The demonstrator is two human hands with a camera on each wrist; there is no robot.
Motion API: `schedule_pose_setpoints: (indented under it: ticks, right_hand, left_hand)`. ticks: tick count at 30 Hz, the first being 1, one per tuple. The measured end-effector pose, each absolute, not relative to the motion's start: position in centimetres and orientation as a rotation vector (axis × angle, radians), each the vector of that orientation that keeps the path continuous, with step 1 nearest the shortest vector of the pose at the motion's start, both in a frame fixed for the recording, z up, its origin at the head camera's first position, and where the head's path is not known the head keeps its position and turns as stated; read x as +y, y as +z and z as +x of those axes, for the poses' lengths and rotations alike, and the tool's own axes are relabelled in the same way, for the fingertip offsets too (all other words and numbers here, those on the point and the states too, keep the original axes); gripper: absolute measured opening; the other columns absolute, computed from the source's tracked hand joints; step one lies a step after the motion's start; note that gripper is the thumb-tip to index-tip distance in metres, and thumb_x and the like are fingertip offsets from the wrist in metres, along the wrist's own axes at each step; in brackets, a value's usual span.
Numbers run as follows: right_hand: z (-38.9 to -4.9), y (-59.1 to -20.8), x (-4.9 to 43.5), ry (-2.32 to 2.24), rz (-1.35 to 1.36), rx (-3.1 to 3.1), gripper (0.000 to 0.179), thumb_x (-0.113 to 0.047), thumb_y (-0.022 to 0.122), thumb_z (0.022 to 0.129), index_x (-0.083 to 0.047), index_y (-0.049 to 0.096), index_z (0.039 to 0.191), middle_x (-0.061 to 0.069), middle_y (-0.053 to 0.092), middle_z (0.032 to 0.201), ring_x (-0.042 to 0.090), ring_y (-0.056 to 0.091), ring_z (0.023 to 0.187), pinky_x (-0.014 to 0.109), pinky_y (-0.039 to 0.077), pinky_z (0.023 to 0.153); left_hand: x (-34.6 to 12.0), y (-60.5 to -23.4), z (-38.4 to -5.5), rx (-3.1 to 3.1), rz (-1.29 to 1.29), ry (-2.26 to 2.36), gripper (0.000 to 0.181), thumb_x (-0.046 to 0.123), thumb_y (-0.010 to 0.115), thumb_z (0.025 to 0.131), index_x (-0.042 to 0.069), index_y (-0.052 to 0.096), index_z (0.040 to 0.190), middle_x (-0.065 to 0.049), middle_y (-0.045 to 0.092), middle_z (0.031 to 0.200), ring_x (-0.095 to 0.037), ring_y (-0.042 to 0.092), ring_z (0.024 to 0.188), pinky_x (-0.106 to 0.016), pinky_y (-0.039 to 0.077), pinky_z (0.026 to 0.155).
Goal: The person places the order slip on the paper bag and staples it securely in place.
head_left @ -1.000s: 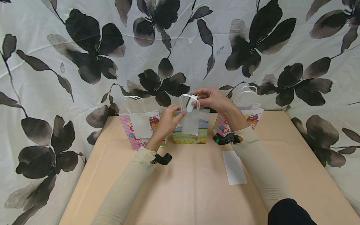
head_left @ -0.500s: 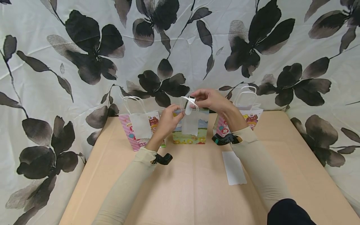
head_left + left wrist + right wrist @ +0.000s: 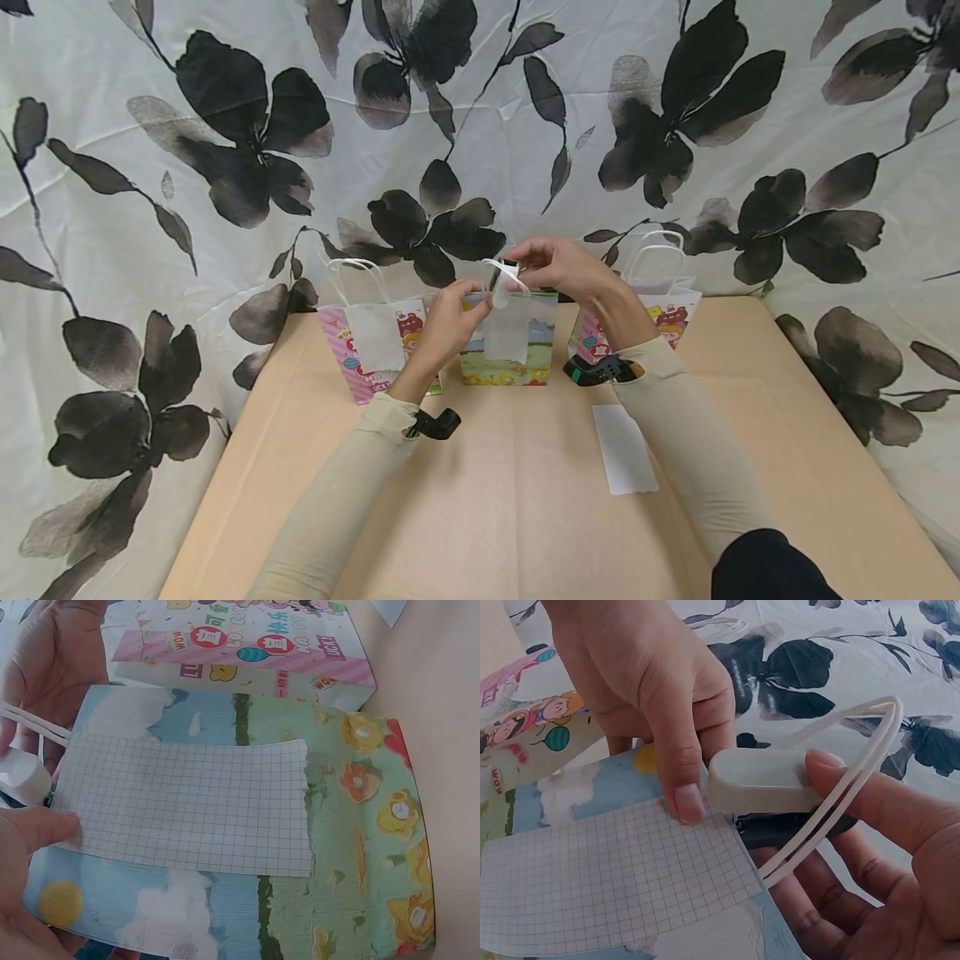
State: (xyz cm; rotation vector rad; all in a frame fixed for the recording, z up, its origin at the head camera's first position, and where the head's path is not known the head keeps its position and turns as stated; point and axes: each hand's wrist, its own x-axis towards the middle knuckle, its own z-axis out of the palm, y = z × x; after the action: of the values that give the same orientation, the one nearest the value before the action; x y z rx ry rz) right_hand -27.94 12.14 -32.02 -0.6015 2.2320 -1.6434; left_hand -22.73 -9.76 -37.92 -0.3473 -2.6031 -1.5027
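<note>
In the head view, a small paper bag (image 3: 516, 373) with a blue sky and flower print stands at the middle back. A piece of grid paper (image 3: 187, 806) lies along its face, up to the top edge. My left hand (image 3: 448, 323) pinches the paper against that edge, thumb on the paper and fingers behind. My right hand (image 3: 562, 271) grips a small white and black stapler (image 3: 765, 780), thumb on its white top and fingers underneath. The stapler's front end is right at the bag's edge, beside my left thumb. The bag's white cord handle (image 3: 870, 757) loops around the stapler.
A pink bag (image 3: 341, 354) with grid paper on its front stands to the left. Another pink bag (image 3: 671, 312) stands at the right, partly behind my right arm. A loose paper slip (image 3: 625, 450) lies on the table (image 3: 495, 500). A floral cloth (image 3: 547, 158) hangs behind.
My right hand has brought the stapler slightly left and down to the bag's top edge. The cord handle has tipped lower. My left hand has stayed in place.
</note>
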Motion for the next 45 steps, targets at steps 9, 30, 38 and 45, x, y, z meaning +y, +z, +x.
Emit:
schedule_pose_setpoints:
  ticks: [9,30,38,45]
  right_hand:
    - [-27.4,-32.4,12.3,-1.597,-0.642,2.229,0.036,-0.021,0.075,0.094,-0.012,0.069,0.129,0.01,0.066,0.115,0.026,0.059,0.107,0.043,0.049,0.101]
    - [-25.0,-36.3,10.6,-1.392,-0.794,2.759,0.058,-0.03,0.093,0.075,-0.008,0.069,0.122,0.006,0.072,0.111,0.023,0.062,0.092,0.042,0.057,0.081]
    - [-25.1,-36.6,11.3,-1.399,-0.789,2.735,0.054,-0.031,0.09,0.078,-0.013,0.068,0.124,0.004,0.069,0.109,0.023,0.062,0.095,0.043,0.057,0.08]
    - [-25.1,-36.3,11.2,-1.394,-0.765,2.73,0.058,-0.034,0.089,0.079,-0.008,0.066,0.125,0.007,0.07,0.112,0.024,0.064,0.095,0.043,0.058,0.081]
  left_hand:
    - [-9.7,-38.1,-22.8,-2.597,-0.401,-1.473,0.024,0.019,0.065,0.101,0.008,0.07,0.122,-0.006,0.064,0.128,-0.024,0.058,0.122,-0.05,0.046,0.107]
    - [-10.2,-38.3,-22.9,-2.58,-0.459,-1.43,0.023,0.017,0.066,0.1,0.008,0.071,0.121,-0.007,0.065,0.128,-0.023,0.057,0.127,-0.049,0.043,0.111]
    - [-10.0,-38.3,-22.8,-2.574,-0.46,-1.429,0.024,0.017,0.068,0.099,0.007,0.073,0.119,-0.007,0.067,0.123,-0.022,0.059,0.121,-0.045,0.047,0.108]
    - [-10.1,-38.3,-22.8,-2.57,-0.46,-1.43,0.024,0.017,0.068,0.099,0.007,0.073,0.12,-0.006,0.066,0.125,-0.022,0.059,0.122,-0.045,0.047,0.107]
